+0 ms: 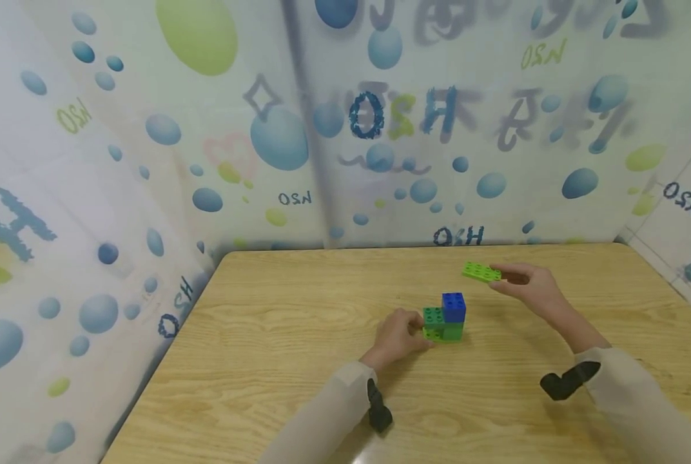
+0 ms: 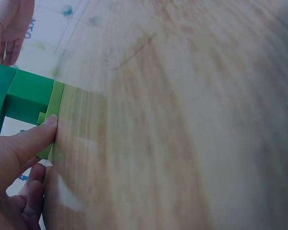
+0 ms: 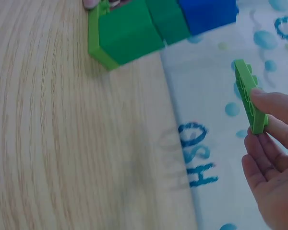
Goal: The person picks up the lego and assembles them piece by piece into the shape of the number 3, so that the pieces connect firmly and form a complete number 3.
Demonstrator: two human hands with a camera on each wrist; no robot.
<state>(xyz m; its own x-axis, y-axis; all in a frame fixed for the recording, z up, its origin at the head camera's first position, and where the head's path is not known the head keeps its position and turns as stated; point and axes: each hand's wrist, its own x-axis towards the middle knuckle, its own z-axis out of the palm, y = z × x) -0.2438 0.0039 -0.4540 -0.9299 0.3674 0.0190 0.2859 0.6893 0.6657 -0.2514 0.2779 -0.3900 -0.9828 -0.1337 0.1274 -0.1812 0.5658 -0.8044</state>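
Observation:
On the table stands a small stack of toy building bricks. A blue brick (image 1: 454,307) tops it, with a dark green brick (image 1: 434,315) beneath and jutting left, then a green brick (image 2: 32,96) on a flat lime base brick (image 2: 55,103). My left hand (image 1: 399,335) holds the stack low at its left side, thumb against the lime base in the left wrist view. Up in the air, behind and to the right of the stack, my right hand (image 1: 531,289) pinches another flat lime brick (image 3: 249,98) by its near end, with its studs upward.
The wooden table (image 1: 299,309) reaches back to a patterned curtain (image 1: 369,193) with blue and green spots and letters. More of this curtain hangs along the left and right sides. Each wrist carries a black strap device (image 1: 572,380) over a light sleeve.

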